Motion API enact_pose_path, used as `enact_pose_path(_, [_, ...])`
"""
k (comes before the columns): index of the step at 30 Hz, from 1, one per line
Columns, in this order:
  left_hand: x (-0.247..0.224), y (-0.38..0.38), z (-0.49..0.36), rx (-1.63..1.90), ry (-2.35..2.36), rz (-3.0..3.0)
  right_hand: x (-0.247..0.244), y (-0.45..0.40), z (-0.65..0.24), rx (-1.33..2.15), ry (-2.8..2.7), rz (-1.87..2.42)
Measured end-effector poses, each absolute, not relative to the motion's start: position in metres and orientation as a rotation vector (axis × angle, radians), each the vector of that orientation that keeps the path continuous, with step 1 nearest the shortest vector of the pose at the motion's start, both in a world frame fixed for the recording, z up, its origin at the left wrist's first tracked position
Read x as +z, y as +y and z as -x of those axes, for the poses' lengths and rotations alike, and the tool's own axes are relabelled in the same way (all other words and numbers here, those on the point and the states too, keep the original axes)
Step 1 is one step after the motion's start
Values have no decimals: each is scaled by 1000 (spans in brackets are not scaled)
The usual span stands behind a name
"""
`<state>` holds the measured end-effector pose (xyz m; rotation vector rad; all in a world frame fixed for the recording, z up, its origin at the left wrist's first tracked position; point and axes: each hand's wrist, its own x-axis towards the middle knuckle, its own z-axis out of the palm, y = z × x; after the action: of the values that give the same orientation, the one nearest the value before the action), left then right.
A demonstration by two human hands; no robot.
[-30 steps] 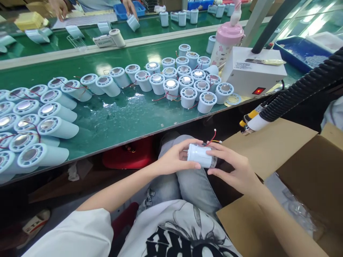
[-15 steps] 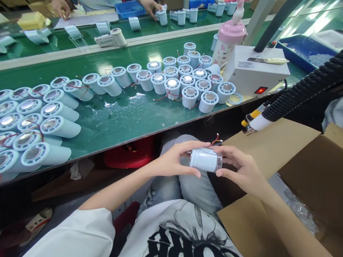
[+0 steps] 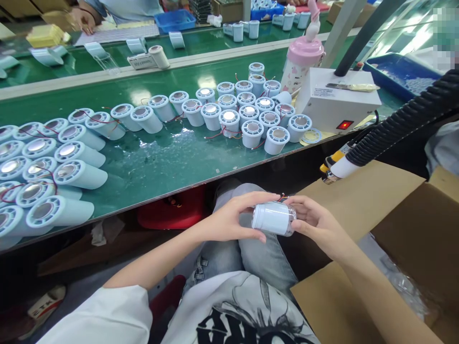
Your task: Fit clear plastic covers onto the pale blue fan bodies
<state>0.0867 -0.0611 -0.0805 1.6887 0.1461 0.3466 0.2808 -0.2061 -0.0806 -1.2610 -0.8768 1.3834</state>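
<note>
Above my lap lies a light blue cylindrical housing (image 3: 270, 218) on its side, with a clear plastic sleeve (image 3: 291, 220) around it that sticks out past its right end. My left hand (image 3: 241, 217) grips the housing's left end between thumb and fingers. At the other end, my right hand (image 3: 315, 220) has its thumb and fingers closed on the clear sleeve. A small tip of thin wires (image 3: 283, 196) shows at the top between my fingertips. Many similar blue housings (image 3: 229, 122) with silver discs and red-black wires stand on the green table (image 3: 161, 167).
A white box (image 3: 339, 100) with a lit red switch stands at the table's right, beside a pink-lidded bottle (image 3: 303, 57). A black corrugated hose (image 3: 401, 119) reaches in from the right. Below it sits an open cardboard box (image 3: 401, 210) with clear plastic pieces. Across the table, a person's hand (image 3: 84, 21) rests on papers.
The wires above the housing have sunk down toward it, with only a tip left showing. My right fingers have shifted on the sleeve. Across the table, one co-worker's hand has left the view.
</note>
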Motion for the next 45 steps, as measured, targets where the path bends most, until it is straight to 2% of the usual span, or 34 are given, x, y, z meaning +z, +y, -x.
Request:
enact_pose_path(22, [-80, -60, -87, 387, 48, -1820, -84, -193, -268, 1744, -439, 1212])
enact_pose_path(29, [-74, -68, -85, 341, 175, -1753, -90, -197, -270, 1932, -373, 1198])
enact_pose_path(32, [-71, -70, -85, 291, 268, -1683, -92, -203, -271, 1689, -572, 1305])
enact_pose_path(37, [-70, -72, -88, 208, 361, -1593, -96, -216, -277, 661, -1339, 1423])
enact_pose_path(39, [-69, -72, -89, 175, 358, -1566, -98, -219, -279, 498, -1582, 1342])
enact_pose_path(41, [-67, -71, -90, 150, 326, -1558, -98, -221, -280, 652, -1572, 1327])
enact_pose_path(45, [-64, -69, -87, 167, 216, -1594, -95, -223, -278, 1277, -1095, 1186])
